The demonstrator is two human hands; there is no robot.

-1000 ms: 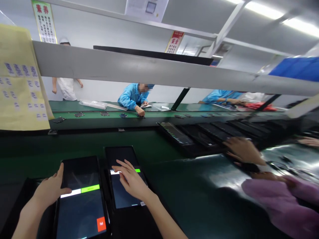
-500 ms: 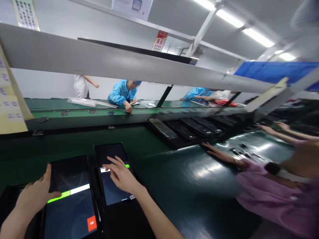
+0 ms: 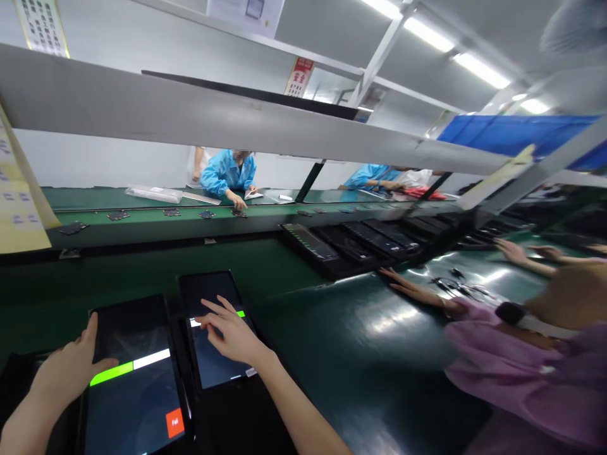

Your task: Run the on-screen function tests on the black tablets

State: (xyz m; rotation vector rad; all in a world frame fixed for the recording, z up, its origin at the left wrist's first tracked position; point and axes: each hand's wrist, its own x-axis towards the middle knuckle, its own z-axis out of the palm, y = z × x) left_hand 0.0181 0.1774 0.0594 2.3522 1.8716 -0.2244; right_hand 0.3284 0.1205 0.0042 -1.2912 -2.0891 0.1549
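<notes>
Two black, flat, glass-fronted tablets lay side by side nearest the camera: a left tablet [image 3: 135,379] and a right tablet [image 3: 215,332]. Each showed one green-and-white bar, and the left one alone showed one orange square button [image 3: 175,423]. Two bare hands belonged to the wearer, the left hand [image 3: 66,373] and the right hand [image 3: 232,335]. About five more dark tablets [image 3: 360,243] stood in a row beyond; further ones blurred together uncountably. One co-worker in a pink sleeve [image 3: 512,373] sat alongside, and two blue-coated people [image 3: 227,174] worked across the green belt.
</notes>
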